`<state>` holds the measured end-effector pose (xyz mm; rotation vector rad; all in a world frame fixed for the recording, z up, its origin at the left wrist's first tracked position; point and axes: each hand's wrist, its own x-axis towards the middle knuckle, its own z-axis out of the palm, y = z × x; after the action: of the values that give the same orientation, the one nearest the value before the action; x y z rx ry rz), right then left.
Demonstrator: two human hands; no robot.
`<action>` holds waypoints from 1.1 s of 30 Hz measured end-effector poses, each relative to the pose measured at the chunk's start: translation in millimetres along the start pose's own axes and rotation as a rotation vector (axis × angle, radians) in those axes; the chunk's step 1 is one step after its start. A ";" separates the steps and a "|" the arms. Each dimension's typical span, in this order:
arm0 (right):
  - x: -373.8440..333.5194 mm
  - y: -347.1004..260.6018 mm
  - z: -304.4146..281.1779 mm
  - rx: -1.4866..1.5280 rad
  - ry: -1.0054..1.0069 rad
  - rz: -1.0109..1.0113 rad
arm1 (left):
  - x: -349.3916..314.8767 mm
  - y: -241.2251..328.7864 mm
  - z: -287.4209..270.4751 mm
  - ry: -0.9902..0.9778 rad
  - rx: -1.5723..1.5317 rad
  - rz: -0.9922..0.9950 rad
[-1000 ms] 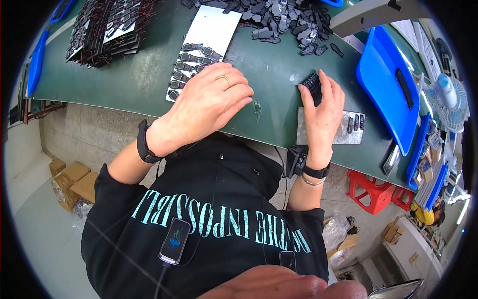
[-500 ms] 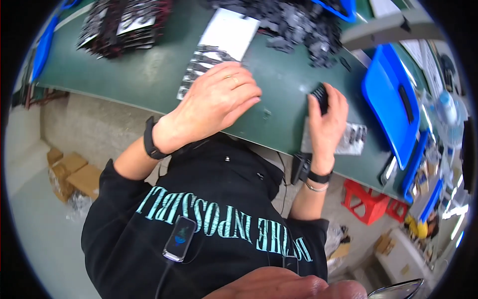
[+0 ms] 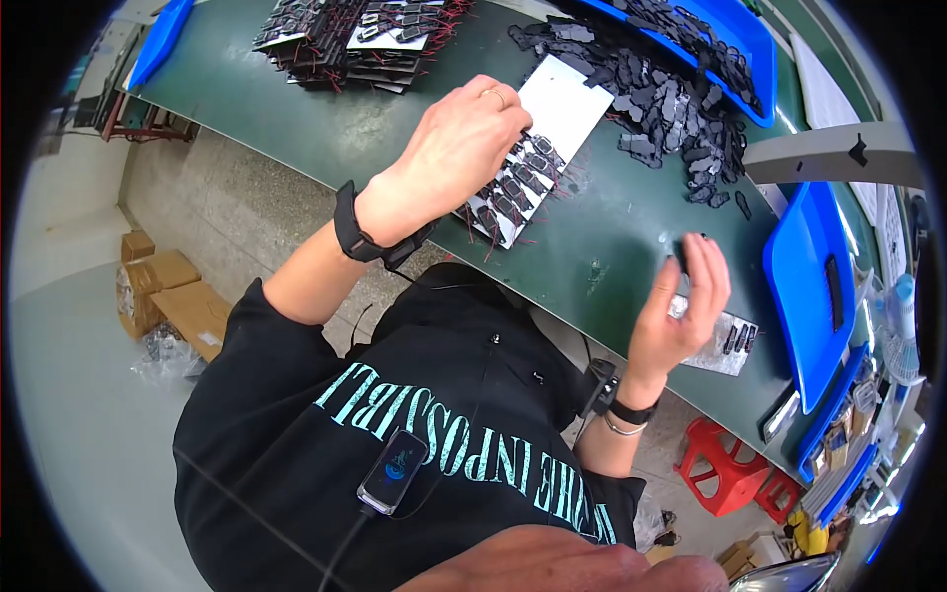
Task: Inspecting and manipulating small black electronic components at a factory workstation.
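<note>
A white board (image 3: 567, 107) lies on the green table. Rows of small black parts with thin red wires (image 3: 513, 192) cover its near part. My left hand (image 3: 459, 148) is over the board's left edge, fingers bent and pressed together beside the top row; whatever is in the fingertips is hidden. Farther right, my right hand (image 3: 686, 306) hovers above the table, thumb and fingers curled round a dark piece (image 3: 679, 259) that shows only in part. Under that hand sits a small pale plate (image 3: 725, 357) bearing several little black parts.
Stacked boards of wired parts (image 3: 345, 49) stand at the far left. A heap of flat black pieces (image 3: 681, 109) lies at the back, by a blue tray (image 3: 760, 59). Another blue tray (image 3: 804, 296) is at the right. A grey curved arm (image 3: 829, 156) crosses the back right.
The view has shifted, so the table sits farther right and lower. My left hand has moved to the board's left edge, uncovering more parts. My right hand's dark piece shows less.
</note>
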<state>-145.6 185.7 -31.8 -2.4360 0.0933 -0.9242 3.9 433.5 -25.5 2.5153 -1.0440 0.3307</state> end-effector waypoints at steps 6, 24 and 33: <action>-9.2 -8.1 15.4 0.140 -0.098 0.027 | 6.7 4.1 -3.0 -0.023 -0.054 -0.040; -14.8 -5.3 24.0 0.382 -0.154 0.257 | -0.6 79.9 21.6 -0.287 -0.770 -0.104; -14.0 -12.1 22.4 0.455 -0.219 0.260 | -0.1 87.4 16.4 -0.369 -0.847 -0.252</action>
<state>-143.6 209.5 -48.2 -2.0244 0.1047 -0.4943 -57.8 370.1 -16.8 1.9024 -0.7414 -0.5607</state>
